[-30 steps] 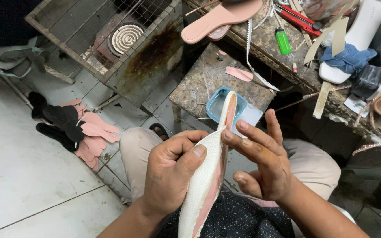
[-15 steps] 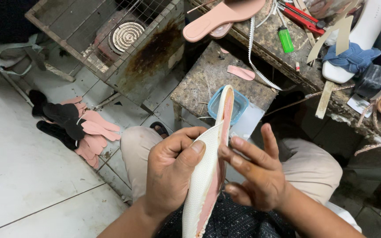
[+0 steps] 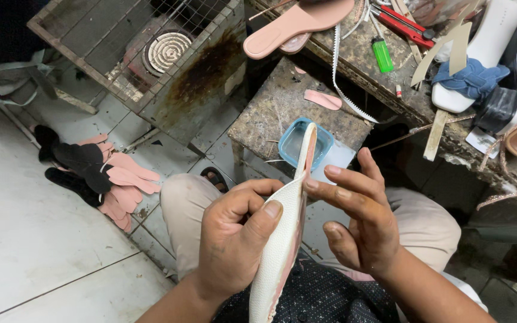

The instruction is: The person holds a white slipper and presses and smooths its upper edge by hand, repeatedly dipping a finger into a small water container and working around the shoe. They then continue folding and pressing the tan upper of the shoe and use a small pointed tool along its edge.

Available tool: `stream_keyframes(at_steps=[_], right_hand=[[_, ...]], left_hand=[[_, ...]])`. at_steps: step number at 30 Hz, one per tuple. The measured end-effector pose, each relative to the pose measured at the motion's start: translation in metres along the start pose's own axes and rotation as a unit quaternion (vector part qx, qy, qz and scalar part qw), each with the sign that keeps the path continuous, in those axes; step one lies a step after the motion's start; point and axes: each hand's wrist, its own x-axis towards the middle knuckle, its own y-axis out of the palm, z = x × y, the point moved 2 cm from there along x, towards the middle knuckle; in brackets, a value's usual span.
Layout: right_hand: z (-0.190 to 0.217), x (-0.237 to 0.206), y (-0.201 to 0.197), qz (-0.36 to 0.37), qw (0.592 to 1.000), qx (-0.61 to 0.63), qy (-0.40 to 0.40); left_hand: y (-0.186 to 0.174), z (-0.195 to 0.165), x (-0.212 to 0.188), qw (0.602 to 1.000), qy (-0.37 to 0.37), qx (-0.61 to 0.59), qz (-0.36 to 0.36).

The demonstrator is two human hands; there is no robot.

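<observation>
Two bare hands work one shoe insole point(image 3: 285, 239), a long piece with a pebbled white face and a pink edge, held on its side above the person's lap so that its narrow end points away from the body. The left hand point(image 3: 234, 239) is curled around the white face, thumb pressed flat on it and fingers wrapped behind, gripping it firmly. The right hand point(image 3: 360, 224) stands just beside the pink edge with its fingers spread; the forefinger tip touches the insole's edge near the upper part, while the other fingers are loose and hold nothing. Just beyond the fingertips, past the insole's far tip, a small blue tray point(image 3: 297, 143) sits on a worn stone block point(image 3: 270, 113), and a small pink scrap point(image 3: 323, 99) lies further back on the same block. To the left of the left hand, well apart on the tiled floor point(image 3: 43, 239), a heap of pink and black cut sole pieces point(image 3: 100, 176) is fanned out. Further off on that side stands a rusty wire cage point(image 3: 151, 66) with a coil heater point(image 3: 167, 51) inside. Farthest from the right hand, a cluttered bench point(image 3: 390, 84) carries a pink sole point(image 3: 297, 24), a green lighter point(image 3: 382, 55), red-handled cutters point(image 3: 405, 24) and a white sandal with a blue strap point(image 3: 480, 66).
</observation>
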Motion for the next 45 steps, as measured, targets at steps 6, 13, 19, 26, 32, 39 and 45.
stream_keyframes(at_steps=[6,13,19,26,32,39,45], right_hand=[[-0.002,0.008,-0.002,0.003,0.998,-0.054,-0.017],[-0.003,0.008,-0.002,0.013,0.997,-0.073,-0.032],[-0.004,0.005,-0.001,0.017,0.998,-0.051,-0.033],[-0.004,0.001,-0.001,0.021,0.999,-0.021,-0.025],[-0.003,-0.004,-0.001,0.03,0.999,0.032,-0.015],[0.0,-0.011,0.001,0.036,0.997,0.063,-0.001],[0.0,-0.02,0.005,0.039,0.996,0.084,-0.003]], left_hand=[[0.001,-0.004,0.0,1.0,-0.028,0.0,0.002],[0.001,-0.003,0.002,1.0,-0.017,0.009,-0.005],[0.0,0.0,0.003,1.0,-0.022,0.005,-0.011],[0.001,0.0,0.003,0.999,-0.023,-0.022,-0.014],[0.002,0.0,0.003,0.999,-0.014,-0.035,-0.014],[0.003,0.0,0.004,0.999,0.006,-0.039,-0.019],[0.002,0.002,0.005,0.999,0.019,-0.033,-0.032]])
